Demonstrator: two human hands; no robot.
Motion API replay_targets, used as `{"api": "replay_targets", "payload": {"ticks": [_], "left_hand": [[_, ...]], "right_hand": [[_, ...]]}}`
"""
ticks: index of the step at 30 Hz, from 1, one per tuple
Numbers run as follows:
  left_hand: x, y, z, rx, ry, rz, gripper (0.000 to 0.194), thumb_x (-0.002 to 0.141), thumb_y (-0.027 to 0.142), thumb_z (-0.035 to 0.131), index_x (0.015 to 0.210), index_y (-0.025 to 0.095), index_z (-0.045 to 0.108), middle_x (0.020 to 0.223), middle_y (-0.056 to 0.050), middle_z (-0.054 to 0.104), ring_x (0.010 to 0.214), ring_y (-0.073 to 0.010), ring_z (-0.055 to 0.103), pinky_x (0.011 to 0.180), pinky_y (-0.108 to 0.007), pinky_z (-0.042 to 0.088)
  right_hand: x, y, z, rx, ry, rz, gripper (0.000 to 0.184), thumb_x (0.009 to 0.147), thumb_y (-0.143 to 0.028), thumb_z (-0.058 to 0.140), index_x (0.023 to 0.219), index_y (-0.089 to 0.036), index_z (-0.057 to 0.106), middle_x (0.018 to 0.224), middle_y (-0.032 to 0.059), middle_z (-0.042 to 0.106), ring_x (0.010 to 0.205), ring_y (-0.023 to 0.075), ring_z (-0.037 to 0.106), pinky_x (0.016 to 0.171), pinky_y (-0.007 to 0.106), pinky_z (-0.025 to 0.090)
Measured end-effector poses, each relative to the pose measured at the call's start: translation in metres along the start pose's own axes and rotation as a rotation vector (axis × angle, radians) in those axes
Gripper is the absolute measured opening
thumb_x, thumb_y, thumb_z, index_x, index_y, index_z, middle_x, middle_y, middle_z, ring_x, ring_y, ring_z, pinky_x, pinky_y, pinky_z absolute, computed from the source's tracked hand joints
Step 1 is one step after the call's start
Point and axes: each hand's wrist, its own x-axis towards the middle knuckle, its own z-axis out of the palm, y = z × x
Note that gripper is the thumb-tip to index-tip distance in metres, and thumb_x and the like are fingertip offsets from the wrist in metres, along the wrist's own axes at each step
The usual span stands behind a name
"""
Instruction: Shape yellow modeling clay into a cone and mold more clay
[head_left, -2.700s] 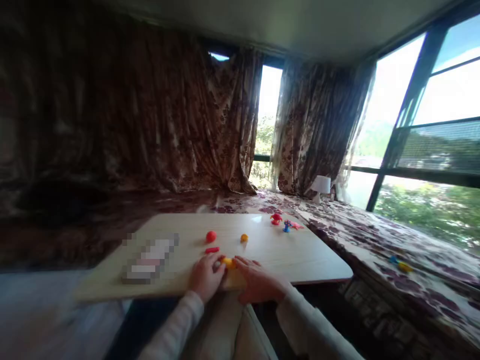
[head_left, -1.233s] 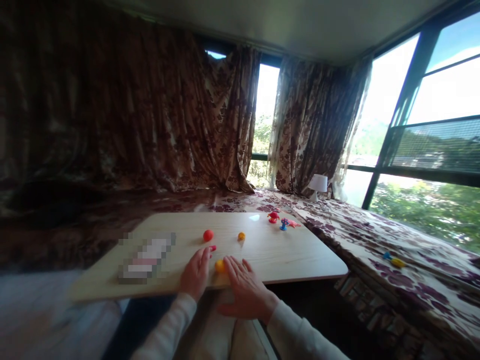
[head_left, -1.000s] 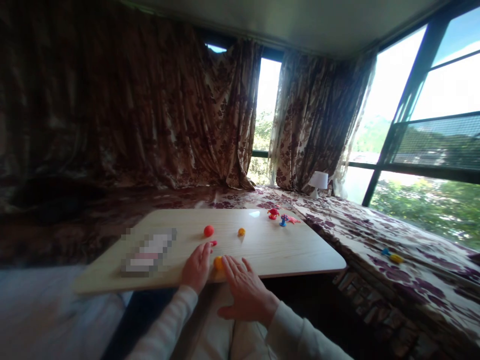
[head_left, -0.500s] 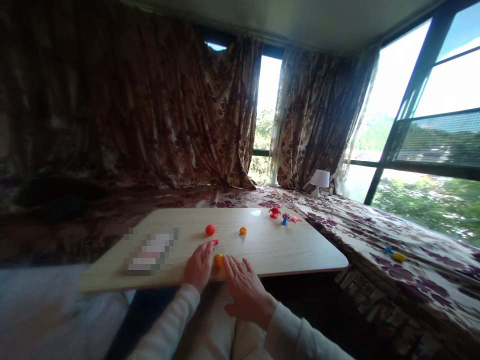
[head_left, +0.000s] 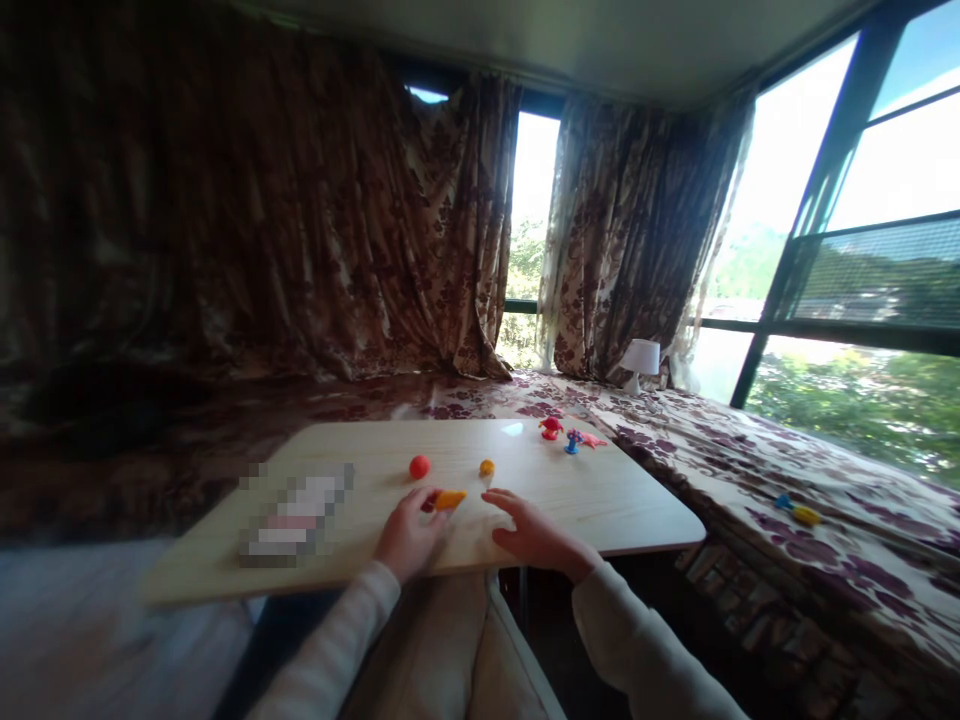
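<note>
In the head view, the left hand (head_left: 409,532) grasped the yellow piece (head_left: 451,499) over the near half of the table (head_left: 600,500). The right hand (head_left: 534,530) was released, fingers spread, apart from the piece on its right. Beyond them lay the red ball (head_left: 419,467) and, to its right, the orange ball (head_left: 487,468). At the far right corner were 2 figures, the red figure (head_left: 551,429) and the blue figure (head_left: 573,442).

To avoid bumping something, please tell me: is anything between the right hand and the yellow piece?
Nothing visible stands between the right hand and the yellow piece in the left hand. The round orange toy lies past that gap, farther from the person.
</note>
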Motion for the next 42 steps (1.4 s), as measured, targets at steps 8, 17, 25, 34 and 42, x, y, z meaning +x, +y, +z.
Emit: {"api": "replay_targets", "payload": {"ticks": [8, 17, 25, 34, 42], "left_hand": [[0.001, 0.008, 0.019, -0.129, -0.068, -0.022, 0.046, 0.077, 0.048, 0.051, 0.105, 0.014, 0.064, 0.088, -0.008, 0.073, 0.085, -0.0224, 0.069, 0.08, -0.034, 0.054], [-0.002, 0.004, 0.026, 0.033, -0.055, 0.01, 0.026, 0.068, 0.034, 0.063, 0.09, 0.021, 0.07, 0.092, -0.007, 0.073, 0.089, -0.0232, 0.066, 0.086, -0.036, 0.049], [-0.003, 0.01, 0.024, 0.12, -0.086, 0.046, 0.03, 0.073, 0.035, 0.058, 0.096, 0.021, 0.072, 0.097, -0.009, 0.073, 0.098, -0.0272, 0.062, 0.091, -0.04, 0.045], [-0.004, 0.012, 0.025, 0.154, -0.065, 0.055, 0.025, 0.07, 0.031, 0.061, 0.089, 0.022, 0.073, 0.089, -0.007, 0.074, 0.091, -0.0267, 0.063, 0.086, -0.039, 0.046], [-0.002, 0.001, 0.026, 0.144, -0.048, 0.027, 0.035, 0.067, 0.03, 0.064, 0.098, 0.016, 0.071, 0.102, -0.009, 0.072, 0.099, -0.0253, 0.063, 0.094, -0.038, 0.045]], "right_hand": [[0.023, 0.004, 0.023, 0.248, 0.263, -0.017, 0.031, 0.085, -0.026, 0.049, 0.108, -0.014, 0.066, 0.107, 0.0108, 0.069, 0.095, 0.0214, 0.066, 0.083, 0.037, 0.055], [0.022, 0.007, 0.028, 0.238, 0.327, -0.053, 0.033, 0.082, -0.017, 0.048, 0.111, -0.016, 0.064, 0.101, 0.0095, 0.068, 0.09, 0.02, 0.065, 0.082, 0.037, 0.055], [0.013, -0.008, 0.016, -0.092, 0.282, -0.277, 0.065, 0.071, 0.004, 0.037, 0.128, -0.02, 0.055, 0.115, 0.008, 0.058, 0.111, 0.0201, 0.05, 0.099, 0.038, 0.041], [0.016, -0.008, 0.021, 0.016, 0.26, -0.26, 0.056, 0.073, 0.0, 0.04, 0.119, -0.023, 0.063, 0.109, 0.0071, 0.06, 0.105, 0.0202, 0.052, 0.096, 0.038, 0.042], [0.036, 0.028, 0.022, 0.569, 0.31, 0.075, 0.033, 0.073, -0.023, 0.055, 0.101, -0.017, 0.07, 0.095, 0.0081, 0.068, 0.087, 0.0202, 0.061, 0.079, 0.036, 0.049]]}}
